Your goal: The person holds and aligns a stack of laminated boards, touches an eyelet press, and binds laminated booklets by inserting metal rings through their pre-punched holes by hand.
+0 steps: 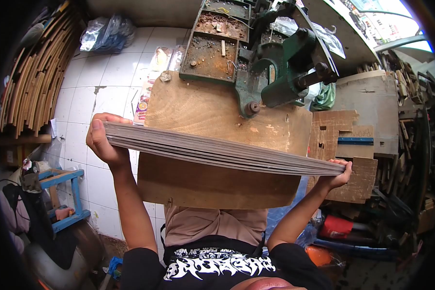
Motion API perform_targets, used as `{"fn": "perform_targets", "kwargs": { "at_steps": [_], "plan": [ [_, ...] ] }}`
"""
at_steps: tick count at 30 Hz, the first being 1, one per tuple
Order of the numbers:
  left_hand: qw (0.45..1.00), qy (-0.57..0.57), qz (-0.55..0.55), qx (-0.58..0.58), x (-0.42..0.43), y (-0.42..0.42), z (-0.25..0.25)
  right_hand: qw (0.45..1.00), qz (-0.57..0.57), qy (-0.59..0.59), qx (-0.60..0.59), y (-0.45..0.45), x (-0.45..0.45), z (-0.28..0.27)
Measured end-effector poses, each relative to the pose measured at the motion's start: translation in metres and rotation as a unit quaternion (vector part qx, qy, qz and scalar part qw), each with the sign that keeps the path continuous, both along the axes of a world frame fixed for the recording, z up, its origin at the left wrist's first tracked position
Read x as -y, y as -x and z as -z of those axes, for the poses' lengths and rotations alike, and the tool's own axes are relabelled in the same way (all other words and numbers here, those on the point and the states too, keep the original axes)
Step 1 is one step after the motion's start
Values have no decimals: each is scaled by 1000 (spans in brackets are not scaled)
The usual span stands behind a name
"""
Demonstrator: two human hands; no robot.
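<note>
A stack of thin grey sheets (217,150), seen edge-on, spans the space in front of my body and bows slightly. My left hand (104,140) is closed around its left end, thumb on the near side. At the far right end, my right hand (340,175) grips the same stack. The sheets are held above a brown wooden board (217,106); whether they touch it cannot be made out. Behind them stands a green metal machine (285,72) with a dark arm, beside a green compartment tray (210,53) holding small bits.
Flat boards (38,67) lean in a pile at the far left. A blue frame (72,198) stands on the white tiled floor (113,72). Cut cardboard pieces (343,140) and stacked scrap (396,164) fill the right side. A plastic bag (108,34) lies at the back.
</note>
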State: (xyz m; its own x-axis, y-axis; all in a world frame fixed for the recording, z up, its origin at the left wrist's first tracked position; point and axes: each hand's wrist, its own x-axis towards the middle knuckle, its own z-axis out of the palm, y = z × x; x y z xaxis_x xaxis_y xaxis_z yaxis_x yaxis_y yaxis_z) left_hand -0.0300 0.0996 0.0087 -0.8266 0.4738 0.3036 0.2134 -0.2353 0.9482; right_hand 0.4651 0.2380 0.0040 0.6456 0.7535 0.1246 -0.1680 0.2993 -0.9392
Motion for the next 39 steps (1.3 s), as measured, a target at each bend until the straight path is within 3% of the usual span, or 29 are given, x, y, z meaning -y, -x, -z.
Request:
{"fn": "perform_targets", "kwargs": {
  "at_steps": [11,16,30,33,39],
  "plan": [
    [999,10,-22,-37,0,2,3,1000,7,-10,23,-2,-2,3],
    [999,-21,30,30,4,2,5,999,30,1,24,7,-1,-2],
    [999,-9,36,0,4,6,8,1000,9,-7,25,-2,-3,2],
    [1000,-11,-11,-21,-2,2,3,1000,-5,-11,9,0,-2,0],
    [999,-29,-10,34,-1,0,4,1000,0,-9,17,-4,-2,3]
  ]
}}
